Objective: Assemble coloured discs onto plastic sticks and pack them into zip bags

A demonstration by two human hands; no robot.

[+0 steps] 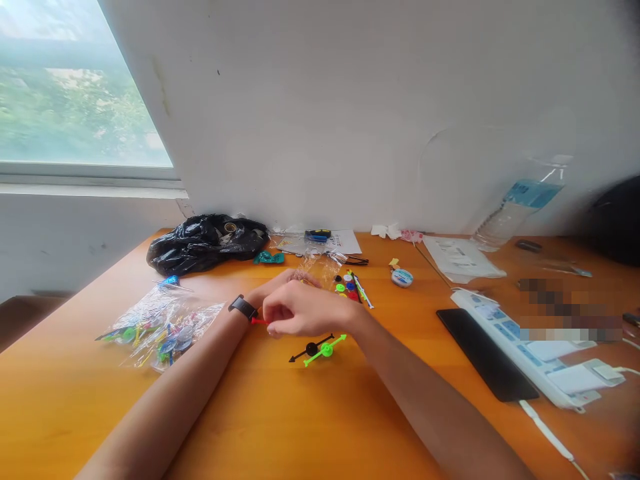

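Observation:
My right hand (305,310) is curled over the middle of the orange table (280,427), fingers pinched on a small red stick piece (259,321). My left hand (280,283) lies mostly hidden behind it; its wrist wears a black band (243,307), and its fingers cannot be made out. Just in front of my hands lie a black spinning top (311,349) and a green spinning top (326,349), crossed on the table. Several loose coloured tops and sticks (353,288) sit behind my hands beside a clear wrapper (323,267).
Clear bags of coloured tops (160,325) lie at the left. A black plastic bag (205,241) sits by the wall. At the right are a black phone (487,357), a white power strip (537,350), papers (460,257) and a water bottle (520,203).

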